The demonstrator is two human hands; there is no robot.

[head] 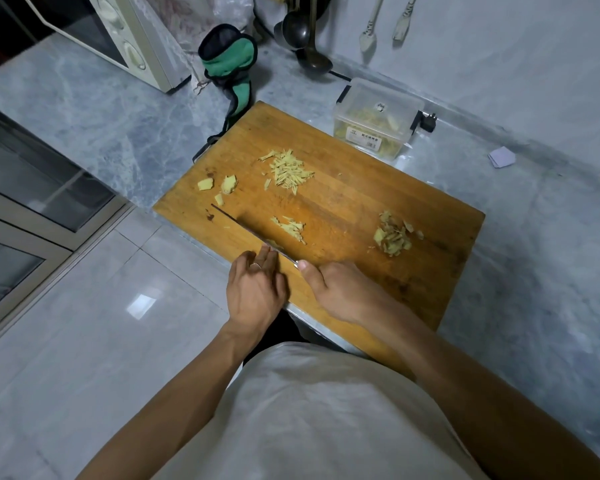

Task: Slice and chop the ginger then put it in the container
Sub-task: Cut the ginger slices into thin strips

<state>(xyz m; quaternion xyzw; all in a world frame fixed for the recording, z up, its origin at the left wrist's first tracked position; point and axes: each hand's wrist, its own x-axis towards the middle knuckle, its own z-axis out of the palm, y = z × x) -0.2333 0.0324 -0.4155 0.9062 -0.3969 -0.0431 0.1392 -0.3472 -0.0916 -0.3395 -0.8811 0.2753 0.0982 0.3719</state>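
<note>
Your two hands work a knife at the near edge of the rectangular wooden cutting board (361, 188).

Your right hand (340, 292) grips the handle of the thin-bladed steel knife (246, 232), thumb laid forward along it; your left hand (255, 292) has its fingers straight and pressed together against the blade's side, by a bit of ginger there. The pale yellow slivered ginger (290, 171) lies in a heap mid-board, a smaller pile (291, 227) just beyond the blade, chunks (222, 187) at the left and scraps (394, 235) at the right. The clear plastic lidded container (374, 119) stands beyond the board's far corner, yellow pieces inside.
</note>
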